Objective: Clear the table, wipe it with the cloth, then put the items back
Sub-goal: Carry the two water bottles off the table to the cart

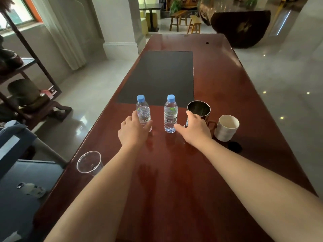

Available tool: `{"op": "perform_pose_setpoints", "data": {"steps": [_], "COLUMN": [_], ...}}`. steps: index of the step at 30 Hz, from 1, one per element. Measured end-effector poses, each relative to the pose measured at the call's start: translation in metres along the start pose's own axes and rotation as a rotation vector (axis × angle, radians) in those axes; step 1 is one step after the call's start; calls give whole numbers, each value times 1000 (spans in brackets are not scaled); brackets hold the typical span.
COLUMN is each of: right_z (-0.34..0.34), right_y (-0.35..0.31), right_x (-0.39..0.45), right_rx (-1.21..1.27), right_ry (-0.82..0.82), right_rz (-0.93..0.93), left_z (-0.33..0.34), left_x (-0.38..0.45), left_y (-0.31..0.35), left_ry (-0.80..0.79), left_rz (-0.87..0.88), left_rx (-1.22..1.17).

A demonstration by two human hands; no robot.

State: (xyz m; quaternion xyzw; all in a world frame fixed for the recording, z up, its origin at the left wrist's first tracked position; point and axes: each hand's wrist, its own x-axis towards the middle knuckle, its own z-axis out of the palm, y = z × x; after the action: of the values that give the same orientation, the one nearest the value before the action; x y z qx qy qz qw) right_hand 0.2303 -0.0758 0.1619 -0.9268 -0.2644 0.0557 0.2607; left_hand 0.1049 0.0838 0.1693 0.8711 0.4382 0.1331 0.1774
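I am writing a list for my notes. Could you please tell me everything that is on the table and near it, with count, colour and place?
bottles: 2, clear with blue caps, upright side by side mid-table, left and right
metal mug: 1, dark shiny, right of the bottles
white mug: 1, white, right of the metal mug
plastic cup: 1, clear, near the table's left edge
mat: 1, black, behind the bottles
table: 1, red-brown, glossy
small bottle: 1, pale, lying on the blue seat at left
left hand: fingers around the left bottle
right hand: open, between the right bottle and metal mug
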Motion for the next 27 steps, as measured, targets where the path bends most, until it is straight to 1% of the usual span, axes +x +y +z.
{"op": "perform_pose_setpoints", "data": {"steps": [2, 9, 14, 19, 21, 23, 27], "right_z": [10, 56, 81, 100, 106, 108, 108], "right_y": [-7, -30, -39, -45, -46, -44, -38], "right_x": [13, 55, 80, 103, 108, 112, 115], "right_rx": [66, 166, 265, 406, 448, 458, 412], "right_ry": [4, 109, 213, 234, 274, 304, 298], "right_rz": [43, 155, 252, 339, 361, 367, 352], "left_z": [9, 47, 67, 85, 91, 95, 98], "left_x": [21, 88, 119, 144, 146, 146, 146], "left_y": [-5, -19, -27, -25, -23, -21, -21], "left_ry": [-26, -67, -113, -147, -145, -140, -112], "left_rz": [-63, -171, -103, -48, -49, -61, -46], "left_rx": [-87, -419, -518, -648, -670, -675, -673]}}
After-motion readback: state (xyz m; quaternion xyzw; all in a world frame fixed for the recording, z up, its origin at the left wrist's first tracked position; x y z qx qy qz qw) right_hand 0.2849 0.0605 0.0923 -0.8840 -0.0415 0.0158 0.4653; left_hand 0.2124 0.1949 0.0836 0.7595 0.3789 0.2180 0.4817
